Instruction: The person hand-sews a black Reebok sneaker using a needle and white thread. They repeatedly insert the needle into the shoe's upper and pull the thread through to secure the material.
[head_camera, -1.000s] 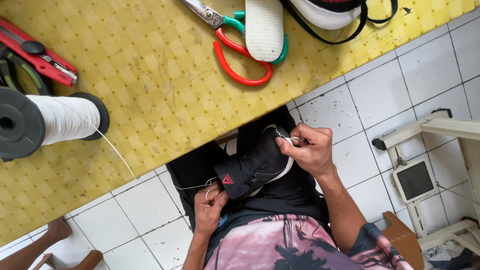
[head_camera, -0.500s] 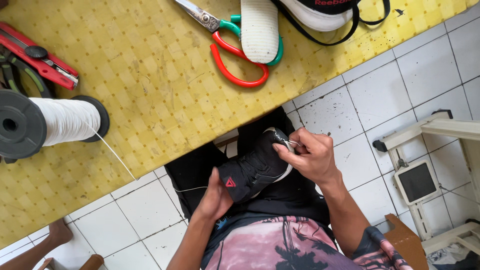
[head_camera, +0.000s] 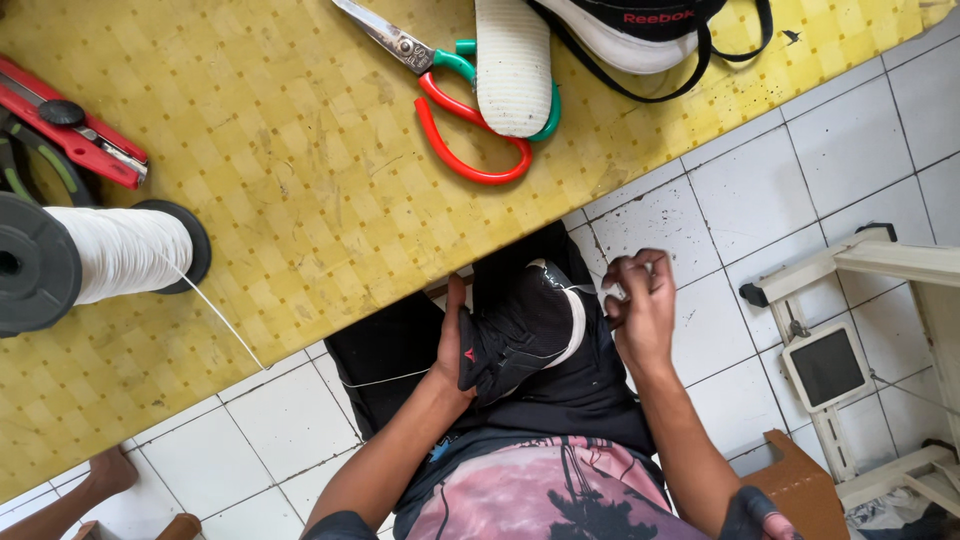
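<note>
The person sits at the near edge of a yellow checked table (head_camera: 300, 200) and holds a black shoe (head_camera: 520, 335) on the lap, just below this edge. The left hand (head_camera: 452, 340) lies flat against the side of the shoe, with the fingers stretched upward along it, and part of this hand is hidden behind the shoe. The right hand (head_camera: 640, 305) is just beside the shoe's white sole edge; its fingers are curled together and pinch something small and pale, but what it is cannot be made out. A thin white thread (head_camera: 215, 315) runs from a big spool of white thread (head_camera: 110, 255), which lies on the left part of the table, over the table edge and toward the left hand. Above the spool lies a red cutter knife (head_camera: 75, 135), and a dark tool beside it is cut off by the frame. On the far part of the table there are scissors with red and green handles (head_camera: 470, 110); a white insole (head_camera: 513, 65) lies across them and covers part of the handles. Beside the insole, a second black shoe with a white sole (head_camera: 630, 25) is cut off at the top. On the white tiled floor (head_camera: 740, 180), to the right of the table, stands a white metal frame (head_camera: 880, 330), only partly in view.
</note>
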